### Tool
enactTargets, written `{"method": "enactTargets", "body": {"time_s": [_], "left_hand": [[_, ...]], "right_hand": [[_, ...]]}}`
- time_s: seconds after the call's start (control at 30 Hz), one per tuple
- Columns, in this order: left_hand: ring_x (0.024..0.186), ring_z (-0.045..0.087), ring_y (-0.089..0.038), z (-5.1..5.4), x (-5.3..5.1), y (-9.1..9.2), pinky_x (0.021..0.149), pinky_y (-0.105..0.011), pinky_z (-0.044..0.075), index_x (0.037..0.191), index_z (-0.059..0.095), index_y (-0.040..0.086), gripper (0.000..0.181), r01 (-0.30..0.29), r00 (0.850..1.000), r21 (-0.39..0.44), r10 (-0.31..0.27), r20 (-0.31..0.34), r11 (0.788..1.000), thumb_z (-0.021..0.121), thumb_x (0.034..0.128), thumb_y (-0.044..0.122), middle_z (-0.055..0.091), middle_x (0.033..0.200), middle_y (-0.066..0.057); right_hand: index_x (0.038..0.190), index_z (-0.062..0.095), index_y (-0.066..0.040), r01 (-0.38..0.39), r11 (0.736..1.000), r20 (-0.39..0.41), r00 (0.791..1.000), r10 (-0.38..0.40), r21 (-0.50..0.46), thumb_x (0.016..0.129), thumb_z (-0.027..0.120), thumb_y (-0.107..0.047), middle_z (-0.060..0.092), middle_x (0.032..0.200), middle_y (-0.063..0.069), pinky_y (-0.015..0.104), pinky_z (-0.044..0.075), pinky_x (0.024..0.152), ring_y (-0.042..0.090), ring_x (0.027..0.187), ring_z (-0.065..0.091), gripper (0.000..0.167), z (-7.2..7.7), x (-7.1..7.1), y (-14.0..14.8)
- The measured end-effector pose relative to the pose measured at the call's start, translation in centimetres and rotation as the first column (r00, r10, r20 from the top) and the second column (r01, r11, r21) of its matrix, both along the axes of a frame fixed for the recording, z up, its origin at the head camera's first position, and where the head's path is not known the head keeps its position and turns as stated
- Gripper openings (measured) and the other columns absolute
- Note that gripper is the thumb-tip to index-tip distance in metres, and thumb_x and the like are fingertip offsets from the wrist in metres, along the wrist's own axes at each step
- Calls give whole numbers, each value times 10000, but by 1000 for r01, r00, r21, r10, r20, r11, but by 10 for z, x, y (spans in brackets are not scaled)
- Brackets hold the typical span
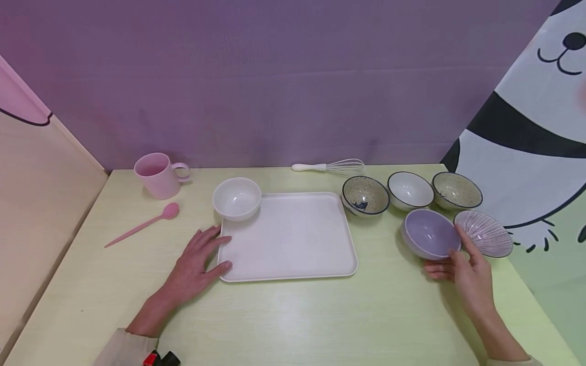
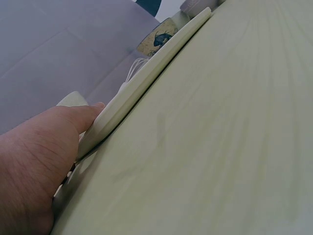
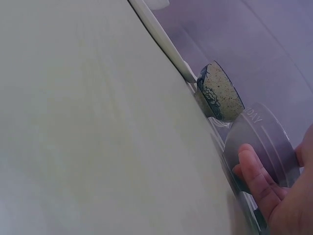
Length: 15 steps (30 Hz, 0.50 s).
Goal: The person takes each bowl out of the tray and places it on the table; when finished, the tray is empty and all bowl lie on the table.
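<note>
At the right, my right hand holds a purple bowl by its near right side. In the right wrist view, fingers lie along the outside of this purple bowl, which looks slightly tilted. My left hand rests at the left edge of a white rectangular tray, thumb and forefinger extended over the rim. The left wrist view shows the thumb against the tray's edge; the other fingers are hidden there. A white bowl sits at the tray's far left corner.
Beside the purple bowl are a striped pink bowl, a dark-rimmed white bowl and two speckled bowls. A whisk lies along the back edge. Left of the tray are a pink mug and pink spoon.
</note>
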<state>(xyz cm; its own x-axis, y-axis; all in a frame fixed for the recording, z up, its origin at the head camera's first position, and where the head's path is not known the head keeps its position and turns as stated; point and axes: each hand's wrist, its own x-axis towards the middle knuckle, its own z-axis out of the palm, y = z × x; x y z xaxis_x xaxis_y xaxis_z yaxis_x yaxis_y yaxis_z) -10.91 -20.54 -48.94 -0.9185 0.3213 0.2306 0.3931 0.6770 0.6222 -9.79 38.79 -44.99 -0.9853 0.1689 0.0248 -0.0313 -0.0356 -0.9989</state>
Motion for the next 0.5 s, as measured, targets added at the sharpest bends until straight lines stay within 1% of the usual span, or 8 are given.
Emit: {"method": "enactTargets", "body": {"time_s": [0.1, 0.23, 0.37, 0.5], "left_hand": [[1610, 343, -466, 0, 0, 0, 1375, -641, 189, 1528, 641, 94, 562, 2, 1000, 1, -2, -7, 1000, 787, 1028, 304, 452, 1716, -210], [1608, 349, -466, 0, -1, 0, 1376, -639, 186, 1525, 642, 87, 568, 3, 1000, -1, -3, -15, 1000, 793, 1022, 302, 454, 1714, -213], [1606, 352, -467, -1, -1, -1, 1377, -637, 186, 1524, 643, 85, 567, 5, 1000, 0, -5, -21, 1000, 793, 1021, 299, 458, 1711, -214], [1604, 353, -470, -2, -1, -1, 1377, -631, 191, 1525, 644, 90, 560, 8, 1000, 3, -8, -24, 1000, 787, 1025, 301, 463, 1707, -214]], "right_hand": [[1787, 100, -90, -4, 1000, -8, 1000, 4, 9, 1173, 341, -39, 822, 851, 53, 316, 690, 611, 190, 666, 816, 661, 0, -1, 1], [1788, 86, -92, -20, 1000, -8, 1000, 20, 18, 1176, 344, -47, 818, 829, 88, 328, 691, 608, 197, 664, 817, 665, 1, -1, 1], [1789, 60, -103, -43, 998, 8, 999, 43, 37, 1185, 352, -64, 819, 819, 107, 327, 690, 600, 185, 675, 818, 672, 2, -1, 3], [1790, 29, -118, -61, 996, 34, 998, 59, 59, 1193, 361, -82, 829, 841, 97, 321, 686, 589, 180, 678, 816, 683, 3, -1, 5]]}}
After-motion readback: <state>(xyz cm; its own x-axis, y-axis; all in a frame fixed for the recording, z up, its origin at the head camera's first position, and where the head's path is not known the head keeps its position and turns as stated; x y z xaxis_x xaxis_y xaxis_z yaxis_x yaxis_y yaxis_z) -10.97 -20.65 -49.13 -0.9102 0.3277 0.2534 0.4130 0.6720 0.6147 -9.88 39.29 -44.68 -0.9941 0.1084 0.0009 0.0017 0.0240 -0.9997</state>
